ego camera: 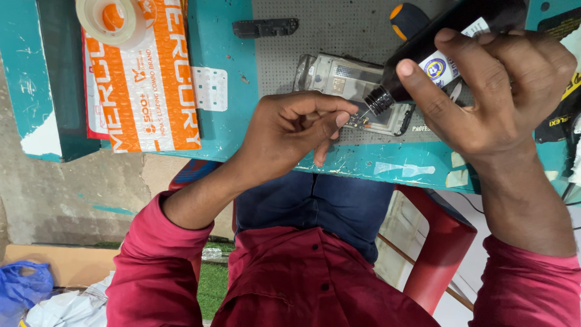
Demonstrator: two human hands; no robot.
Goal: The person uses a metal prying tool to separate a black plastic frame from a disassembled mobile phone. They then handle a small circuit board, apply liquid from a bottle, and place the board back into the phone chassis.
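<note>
Opened phone body [339, 85]: silvery, clear-edged frame, back cover off, circuit parts exposed, lying flat on grey perforated mat at 12 o'clock of frame centre. Lower right corner partly covered by fingers.

Black glue bottle [448, 45]: dark cylindrical body, white label with round blue-and-yellow emblem, ribbed black neck, thin needle tip. Tilted steeply, nozzle pointing toward 8 o'clock, tip touching or just above phone's lower right edge. Located at 2 o'clock from phone body.
</note>
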